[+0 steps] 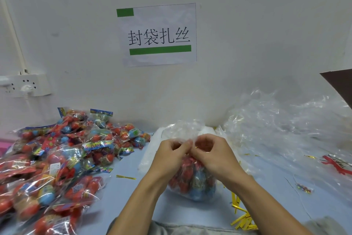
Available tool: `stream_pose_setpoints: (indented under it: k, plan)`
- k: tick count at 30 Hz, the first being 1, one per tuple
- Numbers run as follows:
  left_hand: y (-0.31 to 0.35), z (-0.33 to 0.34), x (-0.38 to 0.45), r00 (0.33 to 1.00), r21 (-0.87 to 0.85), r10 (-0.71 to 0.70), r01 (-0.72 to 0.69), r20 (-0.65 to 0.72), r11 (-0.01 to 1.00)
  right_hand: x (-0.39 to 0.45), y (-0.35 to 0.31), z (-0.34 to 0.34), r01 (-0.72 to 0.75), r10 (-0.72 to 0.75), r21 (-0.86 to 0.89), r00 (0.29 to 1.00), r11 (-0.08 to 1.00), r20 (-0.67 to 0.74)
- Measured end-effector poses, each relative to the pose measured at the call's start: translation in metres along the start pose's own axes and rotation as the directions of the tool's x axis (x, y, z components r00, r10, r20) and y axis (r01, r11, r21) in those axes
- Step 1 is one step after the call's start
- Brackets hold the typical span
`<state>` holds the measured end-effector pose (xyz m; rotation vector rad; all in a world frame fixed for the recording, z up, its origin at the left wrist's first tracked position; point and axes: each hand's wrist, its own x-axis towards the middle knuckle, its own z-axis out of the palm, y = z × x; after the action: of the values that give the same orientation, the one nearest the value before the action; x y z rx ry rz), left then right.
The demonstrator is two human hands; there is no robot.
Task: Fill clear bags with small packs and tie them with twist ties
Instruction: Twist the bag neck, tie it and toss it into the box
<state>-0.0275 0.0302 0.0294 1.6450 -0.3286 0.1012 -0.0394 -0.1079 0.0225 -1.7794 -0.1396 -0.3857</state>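
Both hands meet at the gathered neck of a filled clear bag (pixel 192 179) standing on the pale blue table (pixel 129 192). Left hand (pixel 172 153) and right hand (pixel 213 153) pinch the neck, fingers curled; a gold twist tie (pixel 197 147) glints between them. Heap of small packs (pixel 57 160) to the left. Loose twist ties (pixel 242 220) lower right. Crumpled empty clear bags (pixel 285 130) to the right. Printed sign (pixel 158 34) on the wall.
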Motion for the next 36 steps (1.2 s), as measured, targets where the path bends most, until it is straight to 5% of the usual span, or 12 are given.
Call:
stream_pose_setpoints:
  k: [7, 20, 36]
  plan:
    - [0.002, -0.001, -0.002, 1.0, 0.022, -0.016, 0.017, -0.014, 1.0, 0.0, -0.002, -0.009, -0.042, 0.038, 0.096, 0.998, 0.994, 0.041]
    - [-0.003, 0.002, 0.0, 0.99, 0.172, 0.103, -0.085, -0.093, 0.981, -0.005, -0.013, -0.004, 0.112, -0.129, -0.174, 0.988, 0.978, -0.086]
    - [-0.002, 0.003, 0.0, 0.988, 0.052, 0.127, -0.123, -0.085, 0.991, -0.01, -0.023, -0.016, 0.056, -0.053, 0.087, 0.998, 0.995, -0.03]
